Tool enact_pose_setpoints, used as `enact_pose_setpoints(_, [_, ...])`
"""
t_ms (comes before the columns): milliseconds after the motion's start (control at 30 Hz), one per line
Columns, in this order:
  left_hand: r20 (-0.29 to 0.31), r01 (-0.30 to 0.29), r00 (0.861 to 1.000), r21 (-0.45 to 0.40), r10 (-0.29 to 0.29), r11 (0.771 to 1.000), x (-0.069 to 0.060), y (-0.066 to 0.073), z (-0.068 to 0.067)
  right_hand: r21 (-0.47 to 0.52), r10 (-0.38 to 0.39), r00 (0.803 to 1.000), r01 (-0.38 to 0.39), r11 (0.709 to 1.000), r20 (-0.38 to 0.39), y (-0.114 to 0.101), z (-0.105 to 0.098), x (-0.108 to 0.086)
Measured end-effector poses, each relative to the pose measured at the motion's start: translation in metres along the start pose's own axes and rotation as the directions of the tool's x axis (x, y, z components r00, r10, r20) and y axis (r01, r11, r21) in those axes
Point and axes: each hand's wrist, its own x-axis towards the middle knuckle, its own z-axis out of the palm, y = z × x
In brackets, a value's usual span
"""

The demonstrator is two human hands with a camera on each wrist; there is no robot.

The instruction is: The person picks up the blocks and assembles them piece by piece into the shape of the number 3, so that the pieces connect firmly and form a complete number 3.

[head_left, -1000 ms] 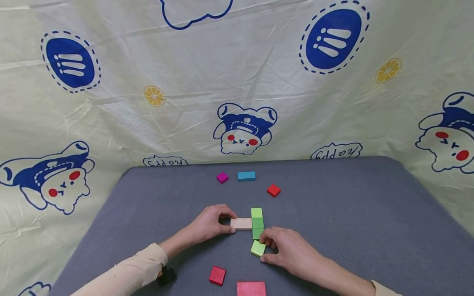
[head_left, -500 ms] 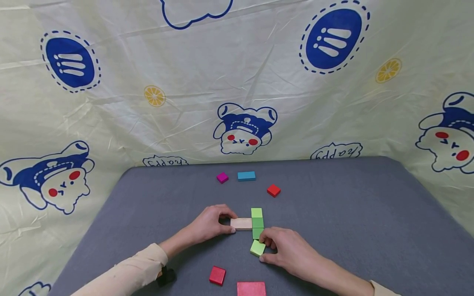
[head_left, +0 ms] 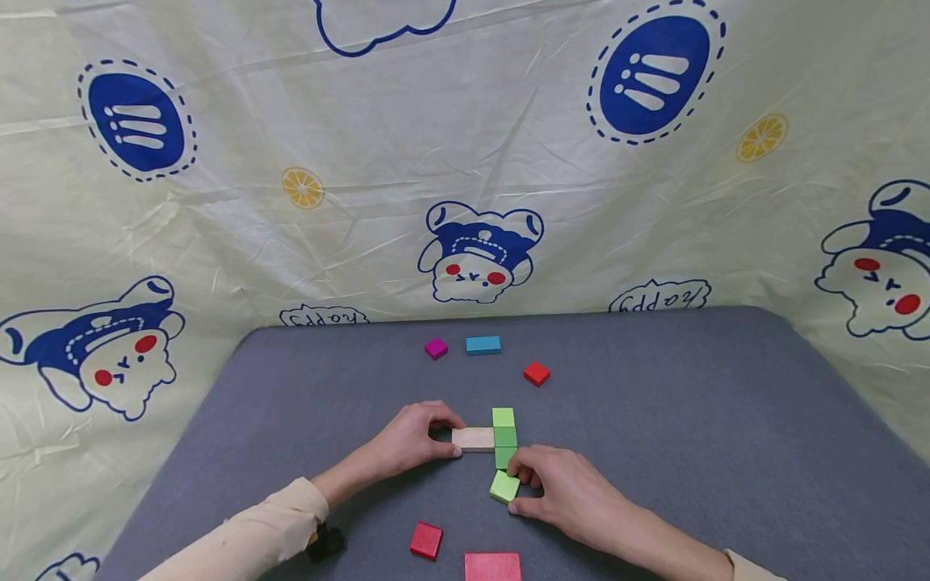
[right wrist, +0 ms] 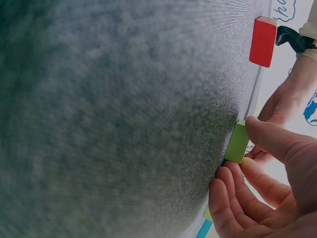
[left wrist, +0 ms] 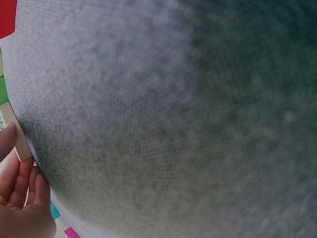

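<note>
In the head view a pale wooden block [head_left: 473, 440] lies flat, and my left hand [head_left: 414, 440] pinches its left end between thumb and fingers. Its right end meets a short column of green blocks [head_left: 505, 436], light green at the far end. Just below that column a light green block [head_left: 504, 486] sits turned at an angle, its upper corner close to the column. My right hand [head_left: 570, 488] pinches this block between thumb and index finger. In the right wrist view the same light green block [right wrist: 237, 142] shows between thumb and fingertips.
Near the front lie a red block [head_left: 426, 541] and a larger pinkish-red block [head_left: 493, 566]. Farther back are a magenta block [head_left: 436, 349], a blue block [head_left: 483, 345] and another red block [head_left: 537, 374]. A printed cloth hangs behind the grey table [head_left: 690, 420].
The light green block in my right hand has shifted very slightly to the left, and the right fingers with it. My left hand and the pale block stay in place.
</note>
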Motion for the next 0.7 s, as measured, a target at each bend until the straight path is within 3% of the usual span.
enact_pose_setpoints(700, [0.005, 0.001, 1.000, 0.006, -0.001, 1.000, 0.0003, -0.0012, -0.0002, 0.010, -0.003, 1.000, 0.004, 1.000, -0.006, 0.0004, -0.0012, -0.0017])
